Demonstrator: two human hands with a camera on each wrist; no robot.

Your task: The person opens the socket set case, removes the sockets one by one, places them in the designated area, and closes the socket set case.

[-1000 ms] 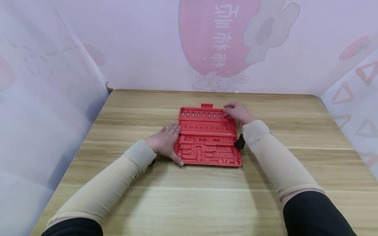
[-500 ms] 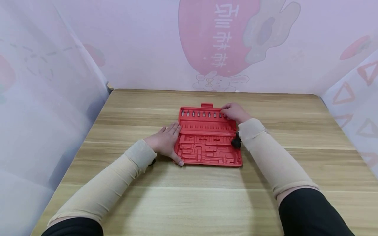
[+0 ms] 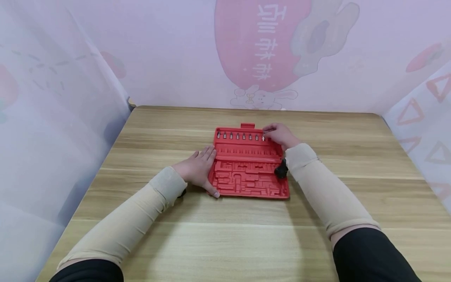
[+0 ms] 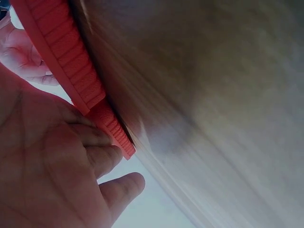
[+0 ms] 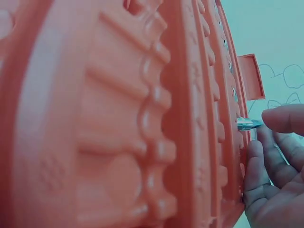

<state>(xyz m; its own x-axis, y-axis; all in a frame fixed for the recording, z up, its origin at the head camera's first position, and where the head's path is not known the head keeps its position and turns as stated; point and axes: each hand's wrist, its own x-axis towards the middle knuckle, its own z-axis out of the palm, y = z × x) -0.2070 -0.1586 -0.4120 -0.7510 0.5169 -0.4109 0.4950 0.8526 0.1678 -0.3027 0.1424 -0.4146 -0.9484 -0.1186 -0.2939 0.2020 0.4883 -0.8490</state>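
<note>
A red plastic tool case (image 3: pixel 246 158) lies opened flat, its moulded slots facing up. Along its far half stands a row of small metal socket bits (image 3: pixel 244 136) with silvery bases and dark tips. My left hand (image 3: pixel 197 170) rests against the case's left side, fingers straight and thumb spread at the near corner; the left wrist view has its fingers along the ribbed red edge. At the far right, my right hand (image 3: pixel 280 135) has its fingertips on the row's rightmost socket bit (image 3: pixel 263 138). The right wrist view shows this shiny bit pinched at its end between thumb and fingers.
A wooden table (image 3: pixel 232 243) bears the case. A printed white cloth (image 3: pixel 176 58) stands behind the table and along both sides. A red latch tab (image 3: pixel 248 125) sticks out from the case's far edge. A black wrist camera (image 3: pixel 281 169) hangs over the case's right side.
My right hand has moved a little left, its fingertips reaching the rightmost socket bit, which now looks brighter and slightly shifted. The left hand and the case stay in place.
</note>
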